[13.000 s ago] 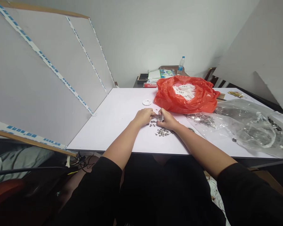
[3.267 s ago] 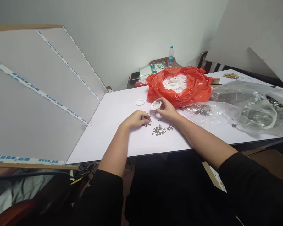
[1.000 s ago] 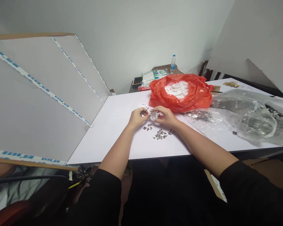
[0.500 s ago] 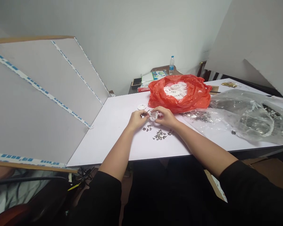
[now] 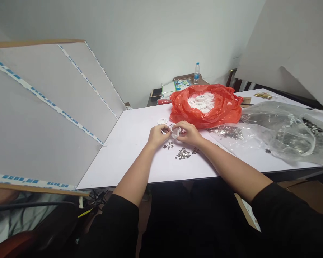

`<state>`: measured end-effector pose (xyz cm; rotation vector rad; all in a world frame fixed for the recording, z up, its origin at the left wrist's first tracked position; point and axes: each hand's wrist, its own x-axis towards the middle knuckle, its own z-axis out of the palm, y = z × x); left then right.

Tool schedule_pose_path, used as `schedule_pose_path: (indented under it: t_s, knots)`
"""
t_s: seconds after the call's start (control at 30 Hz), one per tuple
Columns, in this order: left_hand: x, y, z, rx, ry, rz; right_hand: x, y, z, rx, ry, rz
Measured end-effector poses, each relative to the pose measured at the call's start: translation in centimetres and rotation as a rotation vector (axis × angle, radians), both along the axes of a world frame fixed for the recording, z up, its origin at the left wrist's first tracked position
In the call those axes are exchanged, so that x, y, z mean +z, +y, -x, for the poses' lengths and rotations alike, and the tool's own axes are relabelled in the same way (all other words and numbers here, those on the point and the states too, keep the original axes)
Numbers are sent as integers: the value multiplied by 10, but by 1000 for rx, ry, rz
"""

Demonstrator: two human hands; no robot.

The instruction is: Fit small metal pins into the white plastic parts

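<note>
My right hand (image 5: 190, 133) grips a round white plastic housing (image 5: 174, 133) between thumb and fingers, its open side showing. On the other side, my left hand (image 5: 157, 137) is closed in a pinch against the housing's left edge. A thin dark piece (image 5: 169, 125) sticks out at its fingertips; its kind is too small to make out. Just beyond the left hand lies a white round plastic cover (image 5: 162, 121). Small metal clips (image 5: 183, 153) are piled below the hands, with smaller clusters of metal pieces (image 5: 168, 145) beside them.
A red plastic bag (image 5: 218, 116) holding white plastic parts (image 5: 201, 102) stands behind my hands. To the right, clear bags (image 5: 280, 132) with metal pieces spread over the white table (image 5: 115, 157). A grey panel (image 5: 56, 118) borders the left. Behind stands a water bottle (image 5: 196, 73).
Both hands stay almost in place around the white housing, which seems slightly turned. The whole view has shifted a little.
</note>
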<state>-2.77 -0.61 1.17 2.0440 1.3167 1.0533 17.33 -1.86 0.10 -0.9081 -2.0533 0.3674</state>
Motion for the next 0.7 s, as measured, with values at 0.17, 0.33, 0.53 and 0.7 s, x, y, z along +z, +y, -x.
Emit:
schedule_pose_path:
  t_s: [0.17,0.33,0.53,0.7]
  knots:
    - [-6,6,6,-67,-53,63,2,0,-1,-15,35,22]
    - [-9,11,9,-146,-134,105,3,-1,-3,5,111,90]
    - [0,6,9,-197,-377,268,3,1,-5,56,215,192]
    - [11,0,14,-261,-474,571,7,2,-7,132,281,237]
